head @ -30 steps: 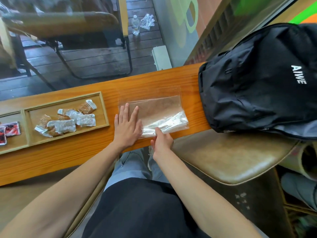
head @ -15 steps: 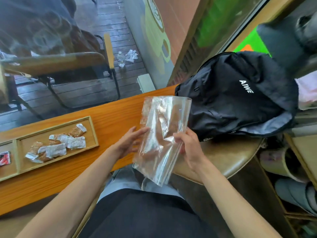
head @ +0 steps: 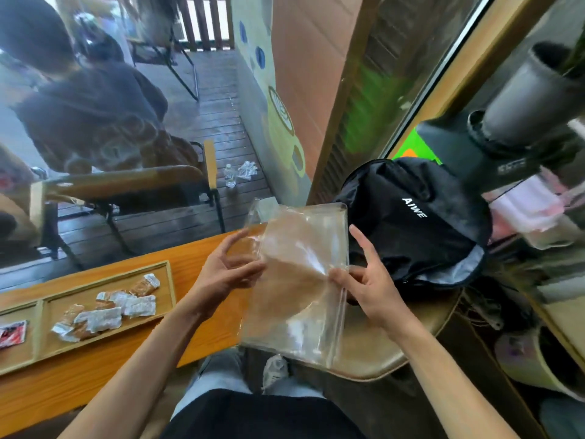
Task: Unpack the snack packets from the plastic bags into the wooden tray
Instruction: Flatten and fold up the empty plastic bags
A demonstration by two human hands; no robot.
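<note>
A clear plastic bag [head: 297, 280] is held upright above the table edge, pinched by the left hand [head: 221, 277] and right hand [head: 364, 283], while snack packets [head: 107, 312] are seen lying in the wooden tray [head: 171, 280] farther left, and a black backpack [head: 411, 223] is seen beyond.

Plastic bag [head: 297, 280] lifted off table [head: 95, 369], now held upright btwn both hands.

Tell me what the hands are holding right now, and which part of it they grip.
Both hold one clear plastic bag, lifted off the table. The left hand pinches its left edge, and the right hand pinches its right edge about midway up.
</note>
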